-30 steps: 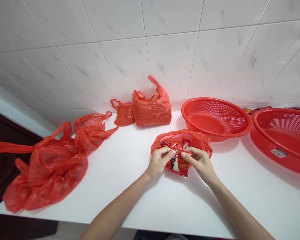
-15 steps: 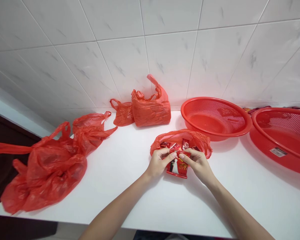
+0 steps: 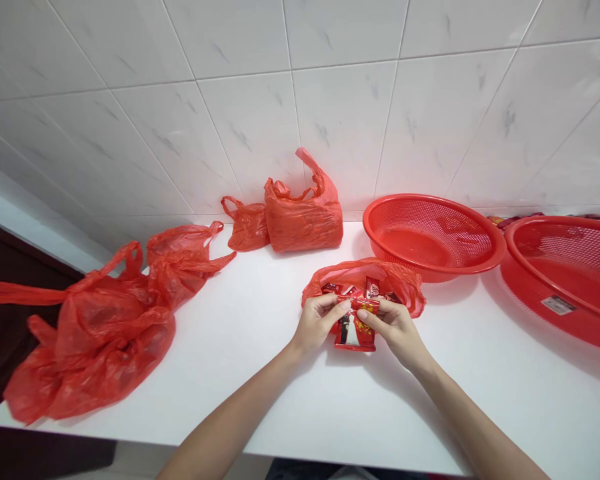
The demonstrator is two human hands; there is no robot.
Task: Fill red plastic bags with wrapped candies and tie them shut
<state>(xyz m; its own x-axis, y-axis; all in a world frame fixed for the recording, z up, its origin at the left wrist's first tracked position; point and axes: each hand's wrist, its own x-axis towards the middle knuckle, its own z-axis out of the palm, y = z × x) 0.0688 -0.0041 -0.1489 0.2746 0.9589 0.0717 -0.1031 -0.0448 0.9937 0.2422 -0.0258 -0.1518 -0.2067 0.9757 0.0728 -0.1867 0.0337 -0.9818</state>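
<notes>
A small red packet [image 3: 354, 331], printed with a couple in wedding clothes and gold lettering, is pinched along its top edge by both hands. My left hand [image 3: 316, 323] grips the upper left corner with thumb and fingers. At the upper right corner, my right hand [image 3: 396, 327] has the same kind of pinch. Just behind the hands sits an opened red plastic bag [image 3: 414, 283]. Inside its mouth lie several small red packets [image 3: 373, 288]. The hands partly hide the bag's front.
Two red perforated plastic baskets, a nearer-left one [image 3: 430, 270] and a right one [image 3: 530, 293], stand on the white table [image 3: 220, 373]. Filled red bags [image 3: 304, 223] rest against the tiled wall [image 3: 340, 120]. Crumpled red plastic bags [image 3: 110, 340] cover the table's left end.
The packet's lower end has tipped up slightly, and the thumbs have shifted a little along its top edge. Both hands keep hold of it.
</notes>
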